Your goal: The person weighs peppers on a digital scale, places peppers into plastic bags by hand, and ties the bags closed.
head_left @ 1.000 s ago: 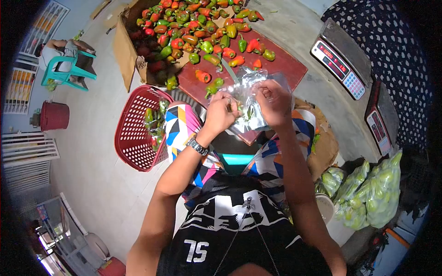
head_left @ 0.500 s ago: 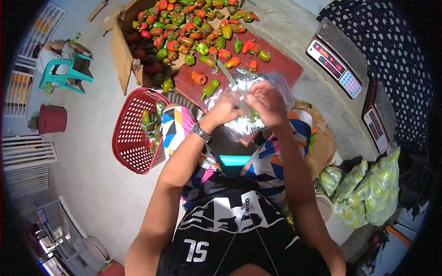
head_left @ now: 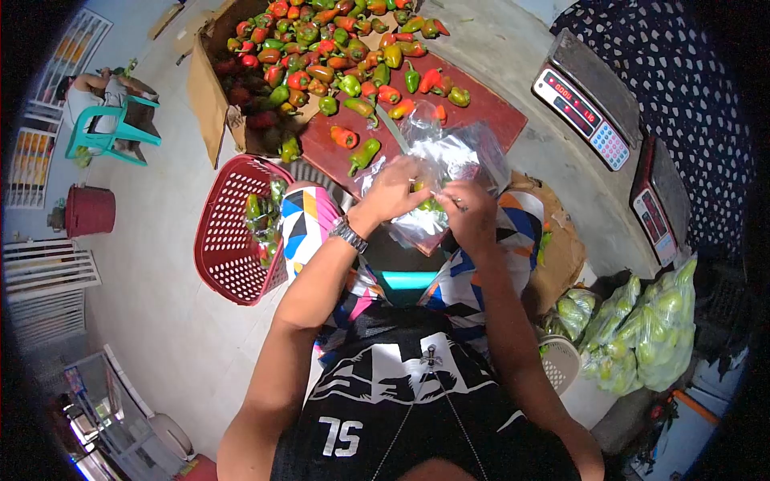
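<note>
Between my knees, a clear plastic bag (head_left: pixel 419 226) with green peppers inside lies at the near edge of the dark red board (head_left: pixel 493 108). My left hand (head_left: pixel 395 189), with a watch on its wrist, closes on the bag's gathered top from the left. Fingers pinched together, my right hand (head_left: pixel 470 207) grips the same bag from the right, close to the left fingertips. More crumpled clear plastic (head_left: pixel 469 152) spreads just beyond my hands. A knife (head_left: pixel 391 128) lies on the board, its near end by the plastic. Loose peppers (head_left: pixel 365 156) are scattered around it.
A cardboard box (head_left: pixel 210 108) spills red and green peppers onto the board. At left stands a red perforated basket (head_left: pixel 220 228) holding bagged peppers. Two digital scales (head_left: pixel 581 112) sit at right, above filled plastic bags (head_left: pixel 666 333). A person sits on a green chair (head_left: pixel 120 128).
My right hand has come down and closed in beside my left at the bag's top. The loose plastic behind has shifted and spread to the right.
</note>
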Available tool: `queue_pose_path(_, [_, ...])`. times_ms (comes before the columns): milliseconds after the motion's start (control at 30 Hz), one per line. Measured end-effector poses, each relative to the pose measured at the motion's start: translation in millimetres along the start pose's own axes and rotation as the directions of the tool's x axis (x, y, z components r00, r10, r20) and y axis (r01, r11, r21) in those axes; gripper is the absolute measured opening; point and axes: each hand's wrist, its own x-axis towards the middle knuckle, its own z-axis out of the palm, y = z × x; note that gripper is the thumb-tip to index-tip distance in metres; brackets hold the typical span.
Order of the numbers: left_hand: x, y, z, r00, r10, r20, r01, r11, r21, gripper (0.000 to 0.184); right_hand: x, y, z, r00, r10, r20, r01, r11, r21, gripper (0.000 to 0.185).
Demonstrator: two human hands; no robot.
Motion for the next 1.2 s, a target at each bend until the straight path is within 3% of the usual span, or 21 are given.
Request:
queue_pose_path(100, [-2.0, 2.0, 5.2, 0.999, 0.027, -0.031, -0.027, 1.000, 0.010, 0.038, -4.7, -8.2, -3.4, 0.969, 0.227, 0.100, -0.232, 0.972, 0.042, 0.012])
queue_pose_path(300, [6.2, 6.3, -8.2, 0.999, -0.013, 0.039, 0.013, 1.000, 0.000, 0.033, -8.0, -9.5, -9.5, 0.932, 0.352, 0.083, -0.348, 0.936, -0.061, 0.015])
queue_pose_path(433, [8.9, 12.5, -10.8, 0.977, -0.161, 0.137, 0.151, 0.985, 0.081, 0.029, -11.8, 3.8, -5.7, 0.979, 0.166, 0.118, -0.153, 0.982, -0.111, 0.019])
queue_pose_path(500, [5.7, 15.7, -10.9, 0.984, -0.142, 0.104, 0.138, 0.989, 0.048, 0.027, -10.8, 9.4, -0.1, 0.990, 0.106, 0.092, -0.098, 0.991, -0.089, 0.020])
queue_pose_path(600, [4.0, 14.2, -14.4, 0.982, -0.175, 0.072, 0.181, 0.980, -0.084, 0.025, -3.9, 8.1, -7.5, 0.868, 0.492, 0.073, -0.492, 0.870, -0.018, 0.020])
queue_pose_path(700, [-0.1, 8.0, -19.8, 0.969, -0.224, 0.104, 0.237, 0.961, -0.141, 0.028, 4.0, 15.9, -9.5, 0.781, 0.603, 0.162, -0.623, 0.768, 0.146, 0.022])
queue_pose_path(833, [-3.0, 17.0, -19.8, 0.971, -0.239, -0.006, 0.239, 0.969, 0.066, 0.034, 0.2, 23.2, 0.0, 0.803, 0.551, 0.229, -0.596, 0.732, 0.329, 0.020])
queue_pose_path(900, [-1.7, 18.1, -13.3, 0.969, -0.247, -0.025, 0.248, 0.969, 0.000, 0.038, 3.1, 20.9, -1.0, 0.841, 0.468, 0.270, -0.537, 0.778, 0.326, 0.020])
queue_pose_path(1100, [1.2, 24.1, -8.5, 0.951, -0.308, 0.038, 0.308, 0.951, 0.001, 0.042, 4.4, 2.3, -2.3, 0.801, 0.554, 0.227, -0.593, 0.683, 0.427, 0.013])
queue_pose_path(1200, [3.8, 31.2, -6.3, 0.929, -0.370, 0.023, 0.368, 0.928, 0.052, 0.040, 0.5, 5.4, -0.5, 0.847, 0.497, 0.188, -0.531, 0.796, 0.290, 0.010])
